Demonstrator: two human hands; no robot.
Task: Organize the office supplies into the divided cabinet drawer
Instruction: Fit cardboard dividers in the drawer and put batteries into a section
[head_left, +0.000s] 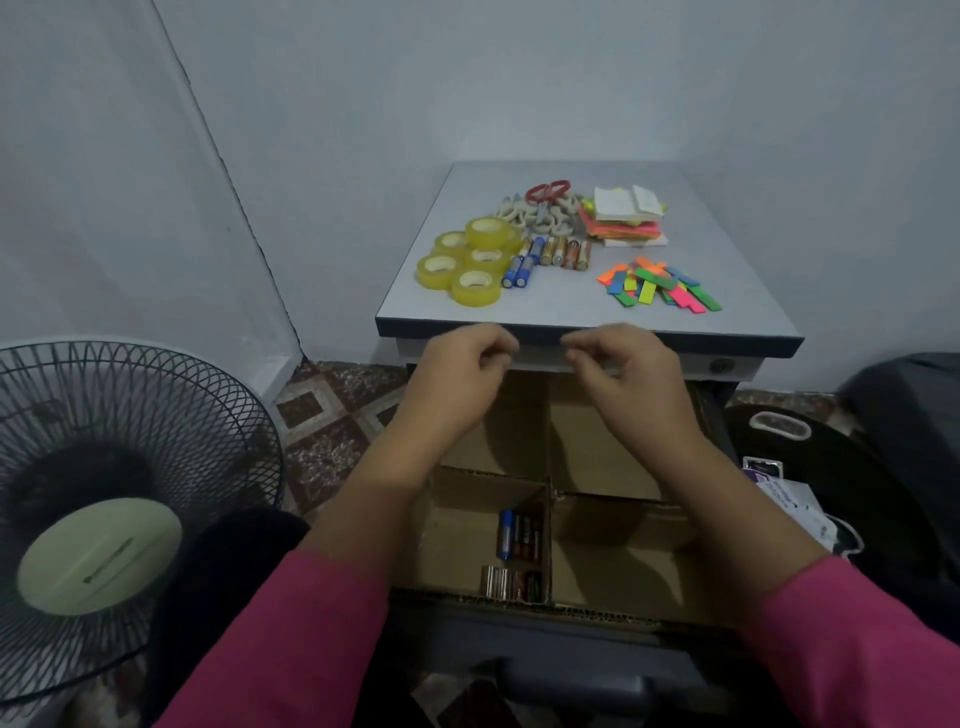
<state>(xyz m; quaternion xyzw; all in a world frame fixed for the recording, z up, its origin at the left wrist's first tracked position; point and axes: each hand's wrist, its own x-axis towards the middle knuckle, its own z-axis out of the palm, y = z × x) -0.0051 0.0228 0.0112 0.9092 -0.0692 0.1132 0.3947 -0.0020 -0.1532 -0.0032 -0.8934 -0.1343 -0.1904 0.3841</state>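
Nearest the camera, two pink sleeves reach forward over the pulled-out drawer, whose grey front and handle sit at the bottom edge. Cardboard dividers split the drawer into compartments; in the near left one lie two short rows of batteries, pushed against the middle divider, while the near right compartment and what shows of the two far ones show only bare cardboard. Above the far end of the drawer, just in front of the cabinet's dark front edge, the left hand and the right hand hang side by side with a small gap between them. Both have their fingers loosely curled, thumb and fingertips drawn near each other, and neither holds or touches anything that can be seen. Beyond them, on the grey cabinet top, more supplies lie in groups: five yellow tape rolls at the left, one stacked on the others; a row of loose batteries just right of them; a scatter of coloured paper strips toward the right front; and farther back red-handled scissors lying on a heap of pale clips or rubbery pieces too blurred to name, beside a stack of bright sticky notes. A black standing fan is on the floor at the left.
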